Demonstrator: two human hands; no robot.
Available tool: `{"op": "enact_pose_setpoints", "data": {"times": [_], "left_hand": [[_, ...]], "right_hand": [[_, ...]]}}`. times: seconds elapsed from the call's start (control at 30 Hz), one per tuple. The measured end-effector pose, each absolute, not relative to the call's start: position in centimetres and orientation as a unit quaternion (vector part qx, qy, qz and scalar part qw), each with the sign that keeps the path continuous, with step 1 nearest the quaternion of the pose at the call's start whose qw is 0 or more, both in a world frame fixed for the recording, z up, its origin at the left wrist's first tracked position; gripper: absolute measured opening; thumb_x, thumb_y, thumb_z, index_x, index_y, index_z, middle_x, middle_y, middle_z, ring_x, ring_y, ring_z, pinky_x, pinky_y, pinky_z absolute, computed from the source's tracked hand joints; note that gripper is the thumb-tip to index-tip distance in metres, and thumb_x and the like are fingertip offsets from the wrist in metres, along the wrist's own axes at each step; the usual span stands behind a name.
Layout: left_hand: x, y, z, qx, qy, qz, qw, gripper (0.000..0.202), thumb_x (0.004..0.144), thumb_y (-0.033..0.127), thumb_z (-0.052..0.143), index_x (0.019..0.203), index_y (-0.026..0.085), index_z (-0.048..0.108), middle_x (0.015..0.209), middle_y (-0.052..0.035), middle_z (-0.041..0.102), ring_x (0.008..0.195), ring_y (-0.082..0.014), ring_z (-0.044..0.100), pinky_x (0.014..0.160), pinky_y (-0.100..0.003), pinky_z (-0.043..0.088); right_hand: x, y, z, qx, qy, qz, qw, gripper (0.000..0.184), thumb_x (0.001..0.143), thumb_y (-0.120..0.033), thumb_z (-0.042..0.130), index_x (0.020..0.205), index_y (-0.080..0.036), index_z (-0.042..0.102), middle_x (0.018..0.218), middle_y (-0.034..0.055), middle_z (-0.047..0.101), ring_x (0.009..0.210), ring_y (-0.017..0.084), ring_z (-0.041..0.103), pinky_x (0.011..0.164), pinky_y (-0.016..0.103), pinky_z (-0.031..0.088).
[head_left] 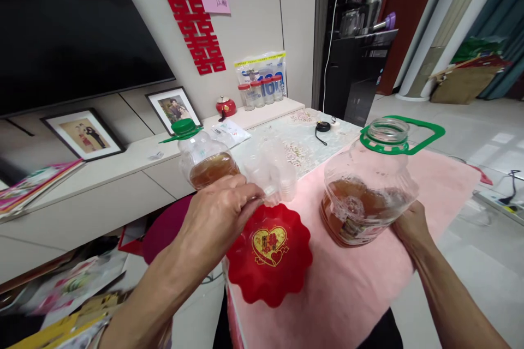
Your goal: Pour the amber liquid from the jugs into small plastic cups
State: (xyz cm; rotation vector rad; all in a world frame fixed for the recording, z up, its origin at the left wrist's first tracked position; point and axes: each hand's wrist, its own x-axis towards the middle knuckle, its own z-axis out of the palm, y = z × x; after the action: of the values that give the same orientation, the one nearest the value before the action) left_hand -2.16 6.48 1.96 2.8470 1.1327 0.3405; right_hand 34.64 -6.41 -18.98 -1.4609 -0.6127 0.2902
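My left hand (pixel 223 204) has its fingertips pinched at the edge of a clear plastic cup (pixel 262 172), just above a red scalloped dish (pixel 282 283) with a gold heart print. More clear cups (pixel 289 177) stand nested right beside it. My right hand (pixel 413 226) grips the lower right side of a big clear plastic jug (pixel 368 174); its fingers are partly hidden behind it. The jug has a green handle ring, an uncapped mouth and brown liquid inside. Behind my left hand is a second jug (pixel 204 155) with a green cap and brown liquid.
Pink cloth (pixel 339 289) covers the near part of the table, and a floral cover (pixel 303 142) the far part. A black tape measure (pixel 322 126) lies there. Along the wall, a white cabinet (pixel 135 166) bears picture frames (pixel 84 133), red-lidded jars (pixel 262 95) and a red pot (pixel 226 106).
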Motion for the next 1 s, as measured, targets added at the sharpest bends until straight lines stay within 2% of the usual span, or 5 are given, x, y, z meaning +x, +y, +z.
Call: {"op": "enact_pose_setpoints", "data": {"times": [0.17, 0.4, 0.73, 1.0], "left_hand": [[-3.6, 5.8, -1.8, 0.909, 0.414, -0.034, 0.038, 0.028, 0.104, 0.035, 0.051, 0.101, 0.026, 0.077, 0.089, -0.0015, 0.067, 0.092, -0.0173, 0.064, 0.077, -0.029, 0.044], [-3.7, 5.0, -4.9, 0.896, 0.432, -0.084, 0.058, 0.036, 0.107, 0.033, 0.042, 0.108, 0.026, 0.077, 0.097, -0.0039, 0.069, 0.100, -0.0207, 0.066, 0.078, -0.031, 0.046], [-3.7, 4.8, -6.5, 0.902, 0.419, -0.091, 0.054, 0.045, 0.107, 0.042, 0.038, 0.104, 0.025, 0.079, 0.093, -0.0055, 0.065, 0.094, -0.0219, 0.065, 0.078, -0.034, 0.048], [-5.0, 4.5, -7.5, 0.907, 0.417, -0.039, 0.039, 0.034, 0.104, 0.031, 0.047, 0.125, 0.032, 0.074, 0.094, -0.0042, 0.066, 0.098, -0.0226, 0.068, 0.082, -0.034, 0.057]], "right_hand": [[34.6, -6.4, -19.1, -0.651, -0.257, 0.127, 0.703, 0.014, 0.061, -0.027, 0.079, 0.075, -0.025, 0.076, 0.075, -0.0021, 0.078, 0.075, 0.023, 0.068, 0.072, 0.036, 0.056], [34.7, -6.6, -19.3, -0.655, -0.244, 0.120, 0.705, 0.019, 0.061, -0.020, 0.076, 0.078, -0.027, 0.078, 0.076, -0.0034, 0.079, 0.077, 0.024, 0.069, 0.072, 0.035, 0.057], [34.7, -6.5, -19.1, -0.651, -0.250, 0.114, 0.707, 0.019, 0.060, -0.020, 0.076, 0.077, -0.027, 0.077, 0.075, -0.0034, 0.078, 0.074, 0.023, 0.068, 0.072, 0.035, 0.057], [34.7, -6.5, -19.1, -0.645, -0.253, 0.117, 0.711, 0.016, 0.061, -0.021, 0.078, 0.075, -0.026, 0.077, 0.074, -0.0028, 0.078, 0.074, 0.023, 0.068, 0.070, 0.035, 0.057]]}}
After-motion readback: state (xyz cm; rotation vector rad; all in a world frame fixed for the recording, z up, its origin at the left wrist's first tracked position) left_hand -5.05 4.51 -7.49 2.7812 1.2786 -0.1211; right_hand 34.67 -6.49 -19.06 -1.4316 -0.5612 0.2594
